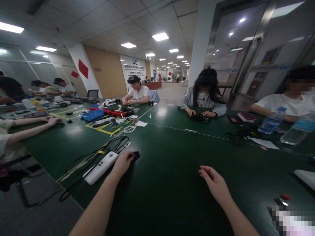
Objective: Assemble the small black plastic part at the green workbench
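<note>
A small black object (135, 155) lies at the fingertips of my left hand (122, 163), on or just above the dark green tabletop (167, 183). My left thumb and fingers close on it; its exact kind is too small and blurred to tell. Right beside that hand is a white power bank-like box (101, 167) marked with a 2, with black cables (112, 144) running around it. My right hand (214, 181) is over the table at the right, its fingers loosely bent, the thumb close to the index fingertip with a slight gap, and nothing visible in it.
Further left are a blue basket (93, 114), a red case (115, 112) and a coiled white cable (129, 129). Water bottles (272, 120) and a paper sheet (264, 143) are at the right. Several other people sit around the table; one person's hands (208, 113) touch a black item opposite me.
</note>
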`<state>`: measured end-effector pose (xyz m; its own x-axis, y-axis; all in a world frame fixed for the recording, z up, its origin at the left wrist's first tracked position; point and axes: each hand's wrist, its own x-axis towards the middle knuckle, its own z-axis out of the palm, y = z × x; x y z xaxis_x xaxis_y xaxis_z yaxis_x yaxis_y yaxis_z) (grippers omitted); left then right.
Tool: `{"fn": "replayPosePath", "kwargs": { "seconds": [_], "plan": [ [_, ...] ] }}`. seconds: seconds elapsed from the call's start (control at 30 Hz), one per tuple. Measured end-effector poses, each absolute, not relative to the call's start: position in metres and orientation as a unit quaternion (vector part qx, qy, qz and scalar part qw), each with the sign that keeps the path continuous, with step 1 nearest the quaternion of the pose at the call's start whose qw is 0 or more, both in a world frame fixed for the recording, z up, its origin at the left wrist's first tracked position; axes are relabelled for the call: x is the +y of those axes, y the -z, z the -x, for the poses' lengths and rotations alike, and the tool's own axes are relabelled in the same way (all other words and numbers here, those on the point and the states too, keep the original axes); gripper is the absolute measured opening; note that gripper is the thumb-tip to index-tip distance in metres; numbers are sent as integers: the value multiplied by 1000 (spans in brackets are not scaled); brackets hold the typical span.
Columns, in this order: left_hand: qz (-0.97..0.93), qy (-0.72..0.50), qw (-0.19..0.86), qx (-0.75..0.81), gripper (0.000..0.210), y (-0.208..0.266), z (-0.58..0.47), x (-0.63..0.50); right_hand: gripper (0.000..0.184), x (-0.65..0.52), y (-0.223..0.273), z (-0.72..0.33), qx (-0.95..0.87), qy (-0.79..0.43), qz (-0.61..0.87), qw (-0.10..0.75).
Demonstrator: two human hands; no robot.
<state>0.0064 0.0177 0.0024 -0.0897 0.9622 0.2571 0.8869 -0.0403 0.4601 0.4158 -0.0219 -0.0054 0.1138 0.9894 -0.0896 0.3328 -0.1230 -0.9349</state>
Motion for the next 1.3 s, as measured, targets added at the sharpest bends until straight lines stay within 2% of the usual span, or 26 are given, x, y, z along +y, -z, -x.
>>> {"fn": "replayPosePath", "kwargs": {
  "seconds": [0.27, 1.3],
  "plan": [
    [-665, -250, 74, 700, 17, -7, -8, 17, 37, -21, 6, -417, -523, -417, 625, 404],
    [-668, -249, 68, 698, 28, -2, -6, 24, 34, -20, 7, -415, -527, -419, 623, 399]
  ]
}}
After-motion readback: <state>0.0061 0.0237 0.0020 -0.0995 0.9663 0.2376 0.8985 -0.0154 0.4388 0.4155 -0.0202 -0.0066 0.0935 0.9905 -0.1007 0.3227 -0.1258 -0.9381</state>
